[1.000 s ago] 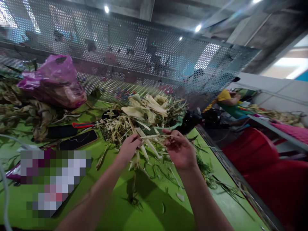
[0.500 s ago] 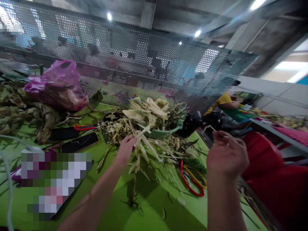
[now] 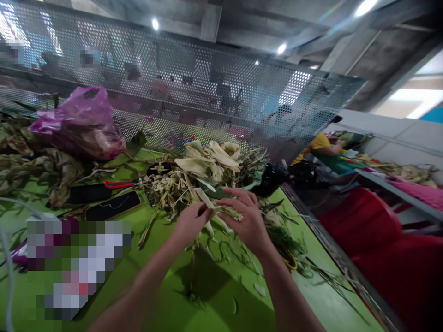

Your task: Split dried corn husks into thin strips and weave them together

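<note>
My left hand (image 3: 191,225) pinches a pale strip of dried corn husk (image 3: 204,197), which sticks up past the thumb and fingertips. My right hand (image 3: 247,217) is close beside it, its fingers spread and stretched toward the strip; whether its fingertips press on the husk is hard to make out. Just beyond both hands stands a green basket (image 3: 255,180) heaped with broad, pale corn husks (image 3: 221,159). A bundle of small, knobbly plaited husk pieces (image 3: 169,186) lies left of the basket. Thin husk scraps lie on the table beneath my hands.
On the left of the green table (image 3: 152,286) are a phone (image 3: 113,205), a red-handled cutter (image 3: 119,184) and a purple plastic bag (image 3: 83,122). A perforated metal screen (image 3: 194,92) rises behind. Red chairs (image 3: 360,221) stand right; beyond them sits a person in yellow (image 3: 320,142).
My right hand has come in from the right, down and leftward, to beside my left hand. The thin strip it held up no longer shows. My left hand has shifted slightly right.
</note>
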Demonstrator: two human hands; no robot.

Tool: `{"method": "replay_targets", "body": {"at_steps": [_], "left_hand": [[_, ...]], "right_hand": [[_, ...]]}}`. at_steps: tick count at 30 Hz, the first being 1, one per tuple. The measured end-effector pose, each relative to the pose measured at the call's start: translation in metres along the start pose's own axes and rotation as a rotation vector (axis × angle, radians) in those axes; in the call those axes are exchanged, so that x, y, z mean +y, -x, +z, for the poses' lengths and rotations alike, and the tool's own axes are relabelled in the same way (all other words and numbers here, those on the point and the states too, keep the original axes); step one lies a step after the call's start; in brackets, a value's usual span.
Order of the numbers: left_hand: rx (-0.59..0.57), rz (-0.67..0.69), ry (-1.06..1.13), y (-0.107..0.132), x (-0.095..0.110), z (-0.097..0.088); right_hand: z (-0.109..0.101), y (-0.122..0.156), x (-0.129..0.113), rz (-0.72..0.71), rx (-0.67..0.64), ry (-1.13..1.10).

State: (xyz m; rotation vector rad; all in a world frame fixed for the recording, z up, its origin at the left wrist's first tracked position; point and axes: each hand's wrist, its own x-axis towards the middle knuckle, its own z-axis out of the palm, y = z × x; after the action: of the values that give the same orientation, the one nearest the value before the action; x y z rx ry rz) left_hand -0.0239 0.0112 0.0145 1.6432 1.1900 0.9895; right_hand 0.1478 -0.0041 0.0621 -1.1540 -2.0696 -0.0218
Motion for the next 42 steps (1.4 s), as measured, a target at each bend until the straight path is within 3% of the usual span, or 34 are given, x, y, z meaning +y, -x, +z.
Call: {"method": "replay_targets", "body": {"at_steps": [4, 9, 14, 20, 23, 30, 37, 42], "left_hand": [[-0.011, 0.146, -0.259, 0.003, 0.001, 0.001], [-0.049, 0.17, -0.433, 0.007, 0.004, 0.001], [-0.04, 0.12, -0.388, 0.006, 0.003, 0.0], [-0.016, 0.097, -0.274, 0.002, -0.004, 0.0], [-0.022, 0.082, -0.228, 0.002, -0.005, 0.0], [-0.011, 0.103, -0.317, 0.004, -0.004, 0.001], [-0.008, 0.171, -0.408, 0.007, -0.001, 0.0], [0.072, 0.155, -0.376, 0.004, -0.008, 0.001]], "right_hand": [[0.014, 0.002, -0.001, 0.014, -0.045, -0.074], [0.013, 0.002, 0.004, 0.078, 0.003, -0.119], [0.006, 0.002, 0.005, 0.131, 0.051, -0.116], [0.009, 0.003, 0.004, -0.017, -0.089, -0.033], [0.012, 0.005, 0.004, -0.042, -0.096, 0.045], [0.017, 0.007, -0.003, -0.031, -0.103, 0.047], [0.017, 0.005, -0.009, 0.011, -0.092, -0.1], [0.004, 0.006, -0.024, 0.127, -0.115, -0.484]]}}
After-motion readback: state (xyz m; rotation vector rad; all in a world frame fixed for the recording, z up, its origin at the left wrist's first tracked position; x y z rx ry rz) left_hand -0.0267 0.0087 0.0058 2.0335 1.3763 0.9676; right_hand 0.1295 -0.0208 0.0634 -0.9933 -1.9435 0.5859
